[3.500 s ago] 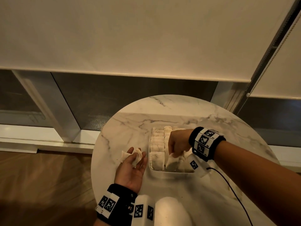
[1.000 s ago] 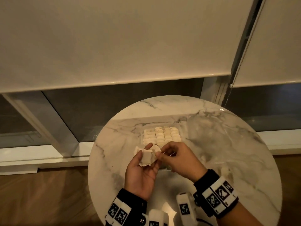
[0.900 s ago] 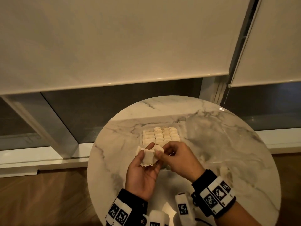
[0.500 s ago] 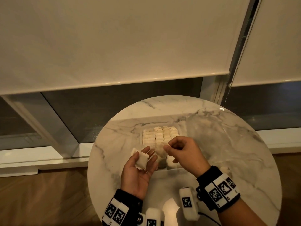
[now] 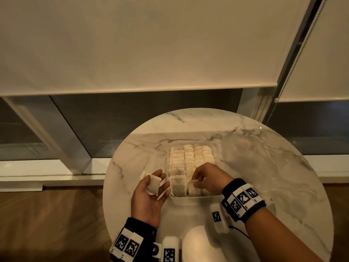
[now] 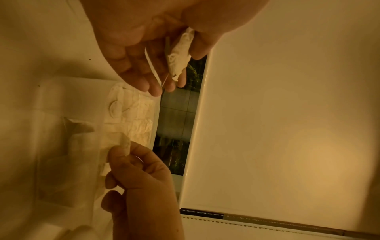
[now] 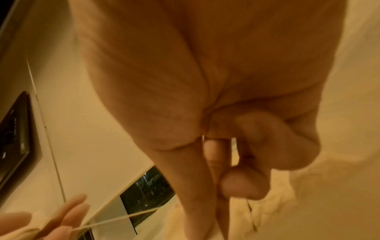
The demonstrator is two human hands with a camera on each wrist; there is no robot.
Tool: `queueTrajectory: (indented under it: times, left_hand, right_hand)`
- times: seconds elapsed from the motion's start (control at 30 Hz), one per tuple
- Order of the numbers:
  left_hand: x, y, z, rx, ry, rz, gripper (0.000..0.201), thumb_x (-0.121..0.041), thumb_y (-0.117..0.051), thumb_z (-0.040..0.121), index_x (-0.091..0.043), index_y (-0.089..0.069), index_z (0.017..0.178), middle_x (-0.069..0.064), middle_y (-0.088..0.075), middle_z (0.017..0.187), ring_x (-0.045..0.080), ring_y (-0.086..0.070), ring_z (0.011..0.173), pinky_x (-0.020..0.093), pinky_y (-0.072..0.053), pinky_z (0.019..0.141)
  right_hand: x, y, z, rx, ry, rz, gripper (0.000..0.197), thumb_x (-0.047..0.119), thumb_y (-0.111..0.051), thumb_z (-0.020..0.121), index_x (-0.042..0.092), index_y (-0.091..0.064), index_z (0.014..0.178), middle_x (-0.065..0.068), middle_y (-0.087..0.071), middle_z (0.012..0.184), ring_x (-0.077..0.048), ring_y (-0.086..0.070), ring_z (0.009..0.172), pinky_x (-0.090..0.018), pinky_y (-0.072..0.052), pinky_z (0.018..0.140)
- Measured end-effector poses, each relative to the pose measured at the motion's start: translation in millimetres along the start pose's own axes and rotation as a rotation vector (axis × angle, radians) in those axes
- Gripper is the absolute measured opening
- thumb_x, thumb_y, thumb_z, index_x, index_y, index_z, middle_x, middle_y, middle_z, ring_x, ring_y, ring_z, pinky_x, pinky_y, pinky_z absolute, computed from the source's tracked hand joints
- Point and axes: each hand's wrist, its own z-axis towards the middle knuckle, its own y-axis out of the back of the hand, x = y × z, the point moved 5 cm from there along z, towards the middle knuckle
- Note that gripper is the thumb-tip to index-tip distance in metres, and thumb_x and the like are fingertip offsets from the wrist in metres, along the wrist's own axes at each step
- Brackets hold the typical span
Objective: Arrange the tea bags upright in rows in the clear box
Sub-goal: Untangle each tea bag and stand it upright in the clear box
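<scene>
Left hand [image 5: 151, 193] sits palm up over the counter [image 5: 264, 176], just left of the clear box [image 5: 168, 167]; grip is loose, fingers relaxed, with a spare tea bag [image 5: 153, 186] lying on them and its string and tag trailing off toward the box (left wrist view shows the thumb against the bag, so it is cradled more than clamped). Next over, the clear box holds packed rows of tea bags [image 5: 190, 157], upright and filling the far part; the near end is still loose, with one front bag [image 5: 178, 187] leaning face-out at the near left corner. Right hand [image 5: 207, 178] is over the near right part of the box, grip closed: thumb and fingers pinch the top edge of a held tea bag [image 5: 193, 188], which hangs below the fingers with its long axis roughly vertical, lower end down in the box beside the front bag. Key relation: the open slot lies directly under and slightly ahead of the right grip, at the near end of a middle row, so my read is a straight push down, then tuck back against the row. Right hand is clearly the nearer one; the left is just the feeder, and its bag lies flat, so it will need turning on edge. Risk: the strings snagging between bags.
</scene>
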Motion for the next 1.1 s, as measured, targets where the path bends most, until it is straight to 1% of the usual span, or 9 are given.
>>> queueTrajectory:
  times: [0.17,0.4,0.53,0.67,0.77,0.83,0.93,1.0,1.1]
  left_hand:
    - [-2.7,7.0,4.3,-0.005,-0.005,0.009,0.036,-0.03,-0.043,0.1,-0.01,-0.071,0.11,0.009,-0.073,0.106,0.024,-0.066,0.088,0.034,-0.049,0.073]
    - [-5.9,16.2,10.6,-0.02,-0.003,0.001,0.038,-0.031,-0.042,0.1,-0.011,-0.07,0.115,0.008,-0.073,0.11,0.022,-0.066,0.087,0.033,-0.047,0.073]
    - [-5.8,19.6,13.2,-0.026,-0.009,-0.009,0.038,-0.031,-0.043,0.1,-0.01,-0.069,0.117,0.007,-0.073,0.108,0.021,-0.067,0.085,0.032,-0.047,0.071]
    - [-5.9,21.0,15.6,-0.044,-0.036,0.01,0.034,-0.029,-0.046,0.099,-0.012,-0.073,0.111,0.004,-0.065,0.098,0.018,-0.064,0.078,0.031,-0.048,0.068]
    - [-6.0,22.9,17.4,-0.088,-0.071,0.067,0.034,-0.029,-0.048,0.099,-0.013,-0.073,0.115,0.005,-0.056,0.099,0.015,-0.055,0.078,0.03,-0.047,0.069]
    - [-6.1,24.0,17.9,-0.107,-0.095,0.102,0.033,-0.028,-0.048,0.099,-0.016,-0.074,0.114,0.004,-0.053,0.101,0.015,-0.049,0.079,0.03,-0.045,0.071]
    - [-6.2,18.9,15.9,-0.095,-0.12,0.153,0.031,-0.025,-0.047,0.099,-0.017,-0.075,0.109,0.003,-0.053,0.095,0.014,-0.046,0.076,0.03,-0.043,0.07]
    - [-6.1,15.4,14.3,-0.072,-0.125,0.182,0.03,-0.022,-0.047,0.1,-0.015,-0.075,0.109,0.003,-0.056,0.089,0.014,-0.048,0.072,0.03,-0.043,0.068]
    - [-10.2,10.3,10.1,-0.029,-0.195,0.3,0.023,-0.017,-0.054,0.099,-0.016,-0.075,0.109,0.003,-0.064,0.086,0.015,-0.054,0.072,0.03,-0.045,0.064]
  right_hand:
    - [3.7,-9.4,13.9,0.073,-0.082,-0.102,0.007,0.022,-0.077,0.086,0.026,-0.075,0.091,0.012,-0.064,0.086,-0.004,-0.059,0.08,-0.016,-0.042,0.063]
    - [3.7,-7.7,29.7,0.01,-0.162,-0.163,0.011,0.014,-0.081,0.08,0.022,-0.075,0.083,0.001,-0.072,0.096,-0.016,-0.068,0.088,-0.027,-0.057,0.077]
    - [1.5,-6.1,30.7,-0.034,-0.161,-0.155,0.02,0.013,-0.084,0.076,0.025,-0.071,0.085,0.0,-0.069,0.099,-0.015,-0.066,0.091,-0.028,-0.056,0.079]
    - [2.3,-1.3,23.8,-0.104,-0.113,-0.111,0.024,0.005,-0.065,0.084,0.028,-0.07,0.088,0.004,-0.069,0.095,-0.009,-0.064,0.082,-0.019,-0.049,0.066]
    - [11.8,-3.3,13.0,-0.055,-0.046,-0.033,0.03,0.003,-0.057,0.085,0.028,-0.074,0.081,0.01,-0.07,0.085,-0.004,-0.064,0.08,-0.014,-0.045,0.063]
    - [16.4,-10.8,7.5,0.036,-0.036,-0.004,0.032,0.003,-0.057,0.085,0.028,-0.077,0.081,0.011,-0.074,0.086,-0.004,-0.067,0.083,-0.015,-0.048,0.068]
    - [14.9,-23.3,4.1,0.136,-0.042,-0.072,0.026,0.01,-0.062,0.087,0.027,-0.081,0.093,0.012,-0.075,0.099,-0.003,-0.062,0.093,-0.013,-0.044,0.078]
    - [12.5,-27.2,4.1,0.136,-0.048,-0.136,0.025,0.013,-0.062,0.09,0.027,-0.08,0.1,0.01,-0.075,0.107,-0.005,-0.061,0.097,-0.014,-0.043,0.083]
    - [9.4,-27.9,5.4,0.111,-0.065,-0.161,0.026,0.013,-0.06,0.09,0.025,-0.08,0.101,0.007,-0.075,0.109,-0.011,-0.064,0.105,-0.021,-0.048,0.092]
